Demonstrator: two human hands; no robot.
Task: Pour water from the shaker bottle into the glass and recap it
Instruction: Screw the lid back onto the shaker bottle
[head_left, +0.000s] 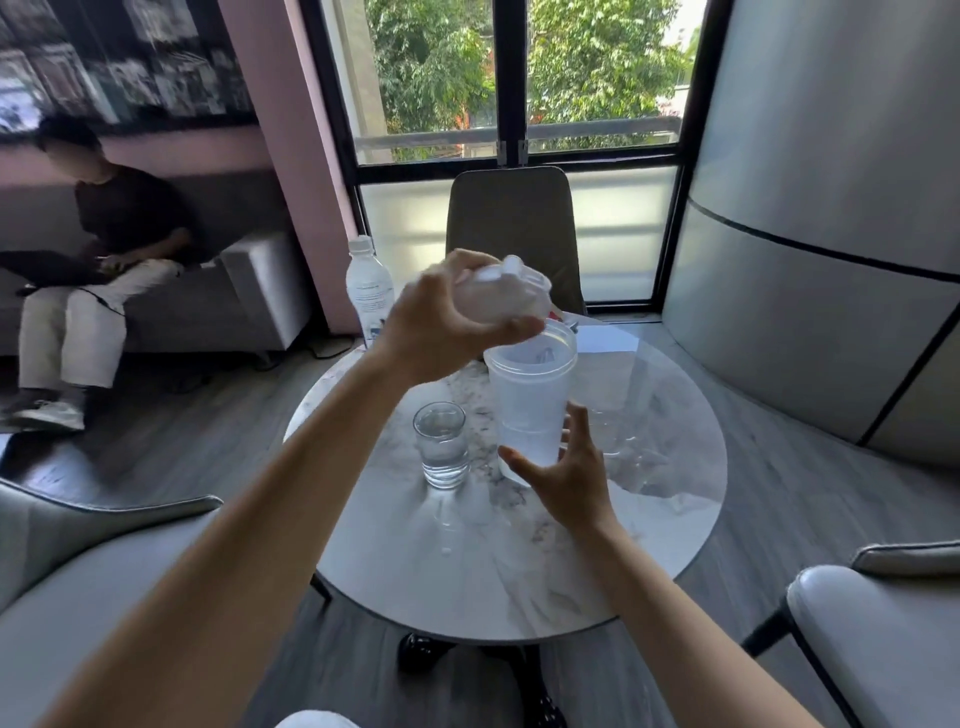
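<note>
The translucent shaker bottle (531, 395) stands upright on the round marble table (519, 561), its mouth uncovered and water in its lower part. My left hand (447, 322) holds the white lid (501, 293) tilted just above and left of the bottle's rim. My right hand (563, 473) is at the bottle's base with fingers spread, touching or nearly touching it. A short clear glass (442, 447) with water in it stands just left of the bottle.
A capped plastic water bottle (368, 291) stands at the table's far left edge, white paper (605, 340) at the far side. A chair (514, 234) faces me across the table; armchairs flank me. A person sits on a sofa at the left.
</note>
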